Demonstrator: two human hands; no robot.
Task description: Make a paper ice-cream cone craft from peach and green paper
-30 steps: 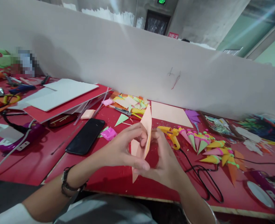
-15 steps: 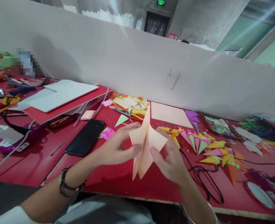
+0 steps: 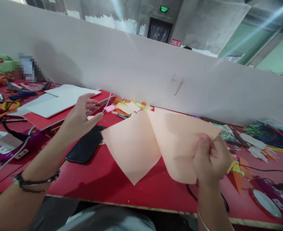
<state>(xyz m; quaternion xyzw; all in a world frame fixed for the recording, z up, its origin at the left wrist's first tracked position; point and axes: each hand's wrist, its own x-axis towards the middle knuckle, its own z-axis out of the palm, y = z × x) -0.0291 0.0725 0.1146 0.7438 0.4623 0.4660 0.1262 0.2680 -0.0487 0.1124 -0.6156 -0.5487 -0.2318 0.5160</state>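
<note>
A sheet of pale peach paper [image 3: 136, 144], creased down its middle, hangs unfolded above the red table [image 3: 95, 183]. My right hand [image 3: 211, 157] pinches its right side between thumb and fingers. To the left, my left hand [image 3: 82, 115] is apart from the paper, its fingers spread and nothing in them. Below that hand lies a black phone [image 3: 85, 147], partly covered by it. The paper hides the yellow glue gun and most of the small paper cones; an orange cone [image 3: 237, 176] still shows at the right.
White boards [image 3: 59, 101] on a red board are at the left, near a purple power strip [image 3: 27, 146]. Colourful paper scraps [image 3: 129, 107] lie at the back before a pale partition [image 3: 122, 70]. At right are a black cable [image 3: 225, 202] and another purple strip [image 3: 268, 189].
The folded paper has been opened out into a wide sheet. My left hand has let go and moved up and left; my right hand has moved right, still holding the paper.
</note>
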